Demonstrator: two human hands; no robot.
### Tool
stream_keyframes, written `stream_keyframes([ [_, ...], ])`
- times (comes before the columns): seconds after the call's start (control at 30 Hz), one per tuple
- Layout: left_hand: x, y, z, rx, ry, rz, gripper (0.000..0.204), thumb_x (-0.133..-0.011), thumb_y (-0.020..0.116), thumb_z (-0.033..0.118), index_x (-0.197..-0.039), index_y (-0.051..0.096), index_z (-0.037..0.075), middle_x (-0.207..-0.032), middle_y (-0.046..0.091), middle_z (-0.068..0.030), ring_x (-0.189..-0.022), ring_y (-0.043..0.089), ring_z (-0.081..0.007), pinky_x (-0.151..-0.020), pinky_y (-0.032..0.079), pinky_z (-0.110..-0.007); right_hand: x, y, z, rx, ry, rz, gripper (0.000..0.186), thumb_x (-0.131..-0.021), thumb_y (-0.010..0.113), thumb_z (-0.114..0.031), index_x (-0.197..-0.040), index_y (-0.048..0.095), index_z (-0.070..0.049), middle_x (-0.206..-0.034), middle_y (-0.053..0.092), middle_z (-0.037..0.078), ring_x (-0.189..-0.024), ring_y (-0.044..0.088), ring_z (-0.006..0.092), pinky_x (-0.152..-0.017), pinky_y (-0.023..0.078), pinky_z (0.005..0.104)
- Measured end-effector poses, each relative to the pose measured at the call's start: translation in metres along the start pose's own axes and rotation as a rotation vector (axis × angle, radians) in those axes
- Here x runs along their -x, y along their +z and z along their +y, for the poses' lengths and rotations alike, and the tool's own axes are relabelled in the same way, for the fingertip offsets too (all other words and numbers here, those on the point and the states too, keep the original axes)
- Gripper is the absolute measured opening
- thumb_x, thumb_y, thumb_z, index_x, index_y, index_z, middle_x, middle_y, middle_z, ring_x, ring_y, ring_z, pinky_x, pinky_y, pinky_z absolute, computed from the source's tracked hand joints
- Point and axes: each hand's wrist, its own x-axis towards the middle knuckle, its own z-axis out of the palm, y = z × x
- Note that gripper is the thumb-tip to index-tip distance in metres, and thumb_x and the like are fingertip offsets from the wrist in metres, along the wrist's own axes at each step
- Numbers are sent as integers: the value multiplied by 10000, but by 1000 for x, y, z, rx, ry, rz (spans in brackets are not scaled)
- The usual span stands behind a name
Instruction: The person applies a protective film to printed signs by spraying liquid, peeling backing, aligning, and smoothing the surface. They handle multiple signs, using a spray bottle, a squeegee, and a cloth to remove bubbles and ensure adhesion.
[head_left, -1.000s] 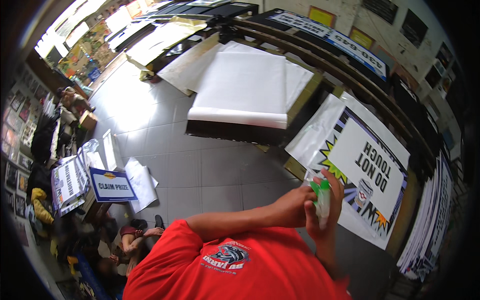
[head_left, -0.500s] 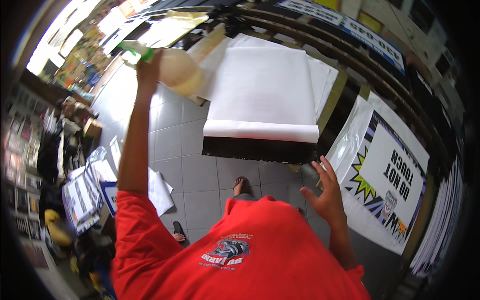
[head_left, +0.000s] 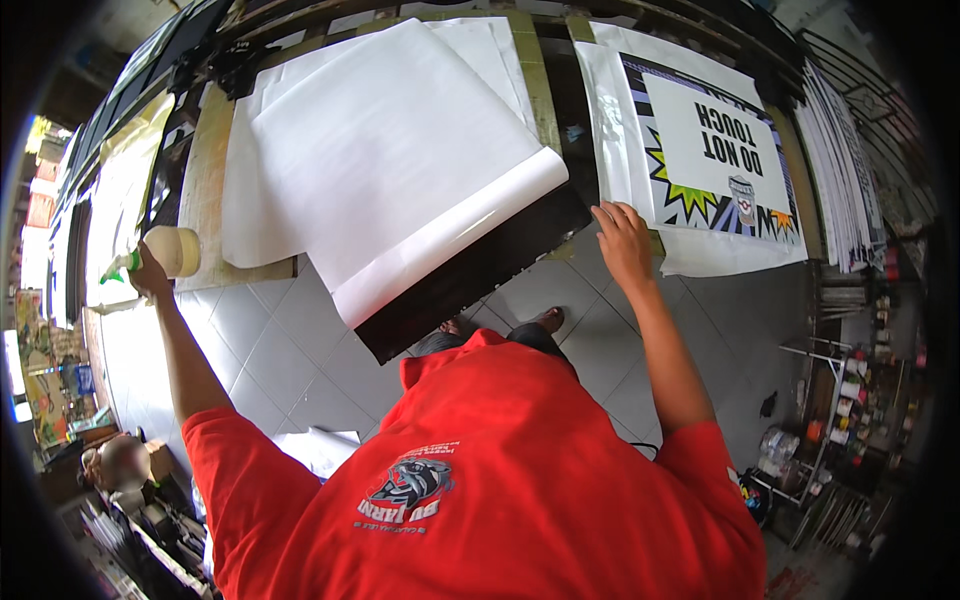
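Observation:
My left hand (head_left: 152, 274) grips a spray bottle (head_left: 178, 252) by its neck at the far left. The bottle has a green trigger head and a pale, cloudy body, and is tilted onto its side beside a board's edge. A large white sheet (head_left: 390, 150) covers most of a black panel (head_left: 475, 262), its near edge curled over and the panel's dark strip bare along the front. My right hand (head_left: 625, 240) hovers at the panel's right corner, fingers loosely stretched, with nothing seen in them. Whether its fingertips touch the neighbouring plastic-like white sheet I cannot tell.
To the right lies a printed poster (head_left: 715, 150) with starburst shapes on white backing. Beyond it lean several thin white panels (head_left: 840, 160). A metal rack (head_left: 825, 400) with small containers stands at the lower right. White paper (head_left: 315, 450) lies on the tiled floor (head_left: 640, 350).
My view has swung to the right. The spray bottle, still in my left hand, has gone from over the floor beside the sheet to the far-left board. My right hand stays by the panel's corner.

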Motion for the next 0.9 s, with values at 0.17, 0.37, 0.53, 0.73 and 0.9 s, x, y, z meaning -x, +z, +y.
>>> stream_keyframes([
  [0.17, 7, 13, -10, -20, 1, -98, 672, -848, 632, 608, -1117, 678, -7, -1070, 696, -206, -1044, 654, -341, -942, 485, -453, -9, 18, 7, 105, -102, 14, 404, -768, 700, -55, -1164, 620, -86, -1246, 584, 56, -1237, 489, 242, -1010, 417, 422],
  [0.37, -4, 18, -19, 12, -80, -209, 1004, -747, 706, 681, -1396, 414, -28, -1321, 555, -239, -1191, 566, -374, -1022, 447, -463, -15, 26, 10, 96, -174, 128, 258, -787, 688, -62, -1041, 664, -100, -1153, 629, 3, -1163, 541, 215, -974, 428, 405],
  [0.53, 7, -10, -44, -201, 135, -61, 1072, -778, 711, 642, -1407, 316, -132, -1392, 431, -293, -1293, 464, -377, -1066, 403, -472, -27, 15, 1, 1, -232, 211, 148, -809, 676, -60, -955, 677, -88, -1073, 652, 3, -1097, 579, 212, -931, 444, 397],
  [0.73, 233, -69, 11, -65, 552, -534, 694, -789, 700, 45, -1416, 403, 27, -1507, 350, -200, -1388, 348, -367, -1156, 292, -452, -44, -24, -13, -15, -228, 279, 154, -803, 682, -38, -949, 677, -88, -1015, 656, 21, -1034, 602, 226, -889, 463, 396],
  [0.9, 378, -102, 36, 23, 866, -810, 668, -726, 795, 159, -1333, 518, 139, -1518, 316, -214, -1401, 325, -395, -1141, 269, -573, -79, -61, -35, -52, -296, 403, 190, -783, 694, -14, -958, 682, -87, -938, 654, 39, -944, 616, 248, -849, 465, 394],
])
